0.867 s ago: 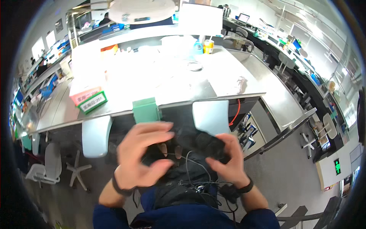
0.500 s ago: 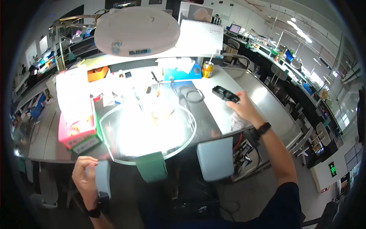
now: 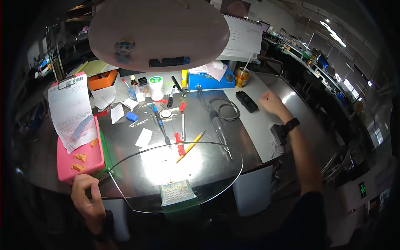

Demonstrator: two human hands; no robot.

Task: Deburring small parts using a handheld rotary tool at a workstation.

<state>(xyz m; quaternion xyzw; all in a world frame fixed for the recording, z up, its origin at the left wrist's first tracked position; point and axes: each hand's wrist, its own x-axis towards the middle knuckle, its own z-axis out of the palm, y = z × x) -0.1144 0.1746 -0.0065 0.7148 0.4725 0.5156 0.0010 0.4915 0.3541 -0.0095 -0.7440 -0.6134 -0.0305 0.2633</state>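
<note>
On the light strip at the right of the bench lies a black elongated object (image 3: 247,101), perhaps a small case. My right hand (image 3: 273,103) is just right of it, apart from it, fingers bunched together. A tiny dark spot shows at the fingertips; what they hold, if anything, I cannot make out. My left hand (image 3: 88,200) hovers by the near edge of a pink tray (image 3: 66,166) with small orange-yellow pieces in it. Its fingers are loosely bent, with a gap to the thumb and nothing between them.
A big round lamp (image 3: 158,33) hangs over the bench. Below it sits a clear curved shield (image 3: 208,196). A handpiece (image 3: 218,127) is wired to a blue control box (image 3: 212,79). A yellow pencil (image 3: 190,146), a can (image 3: 241,77) and a black adapter (image 3: 278,134) lie or stand around.
My right hand has let go of the black object and drawn slightly right of it. The view has shifted and darkened, so bench items show clearly. My left hand stays loosely bent.
</note>
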